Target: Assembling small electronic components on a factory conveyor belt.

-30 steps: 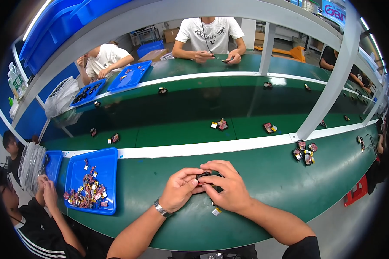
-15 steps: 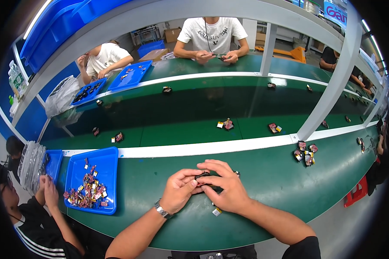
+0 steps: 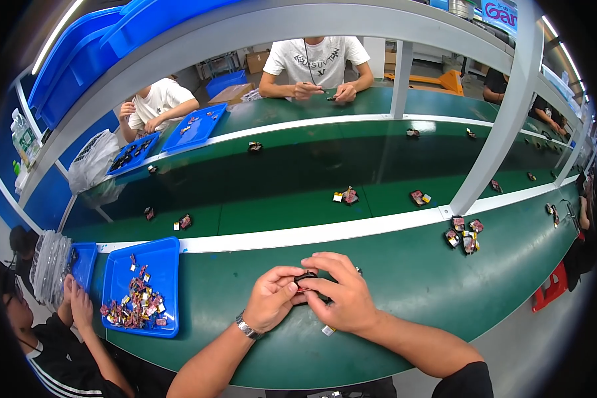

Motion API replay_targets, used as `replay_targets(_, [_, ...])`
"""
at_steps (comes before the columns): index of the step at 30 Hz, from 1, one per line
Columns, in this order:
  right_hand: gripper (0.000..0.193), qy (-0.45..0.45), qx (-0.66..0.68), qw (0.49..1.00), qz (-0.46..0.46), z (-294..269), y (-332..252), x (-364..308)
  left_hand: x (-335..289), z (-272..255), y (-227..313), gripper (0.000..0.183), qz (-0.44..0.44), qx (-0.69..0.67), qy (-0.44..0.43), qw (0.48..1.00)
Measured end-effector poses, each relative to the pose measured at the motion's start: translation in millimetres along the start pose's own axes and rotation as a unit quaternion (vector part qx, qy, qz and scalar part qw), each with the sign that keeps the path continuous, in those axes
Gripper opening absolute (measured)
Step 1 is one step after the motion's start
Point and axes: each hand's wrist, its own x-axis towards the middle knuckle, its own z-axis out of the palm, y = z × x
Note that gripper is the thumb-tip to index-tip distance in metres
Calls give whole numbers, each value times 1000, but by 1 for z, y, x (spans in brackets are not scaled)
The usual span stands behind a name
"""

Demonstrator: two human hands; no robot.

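Over the green table (image 3: pixel 404 285), my left hand (image 3: pixel 270 302) pinches a small black plastic housing (image 3: pixel 304 278) between thumb and fingers. A bit of red shows inside it, partly hidden by fingertips. My right hand (image 3: pixel 346 295) is closed on the same housing from the other side, its thumb and fingers pressing at it. On the tabletop just below the right hand lies a small white and yellow battery (image 3: pixel 328 330). A further small piece (image 3: pixel 359 270) peeks out past the right knuckles, too covered to name.
At left, a blue tray (image 3: pixel 168 255) holds many red boards with batteries. Several black-cased assemblies (image 3: pixel 469 242) lie to the right, near a grey post (image 3: pixel 484 152). More assemblies (image 3: pixel 345 195) sit on the green strip beyond the white rail (image 3: pixel 278 237). Co-workers sit left and opposite.
The view has shifted slightly. Both hands stay on the housing, the right fingers shifting over it, and more of its black curved rim now shows.
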Motion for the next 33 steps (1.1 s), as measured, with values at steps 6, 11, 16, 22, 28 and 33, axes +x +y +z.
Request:
replay_targets(6, [22,-33,60,996,50,2,2,0,-2,1,-3,26,3,0,23,1000])
replay_targets(11, [22,-75,68,993,60,-1,4,2,-1,3,-2,28,1,28,51,998])
replay_targets(16, [20,-28,1,1000,6,-4,2,4,0,16,0,30,-23,32,81,996])
replay_targets(22, [26,-48,-85,992,-74,-5,4,5,0,15,1,31,-40,33,90,995])
replay_targets(28, [22,-48,-86,994,-40,-5,-1,7,1,13,0,31,-49,30,96,994])
replay_targets(33, [21,-51,-111,992,-34,-3,2,4,2,14,0,31,-52,36,96,993])
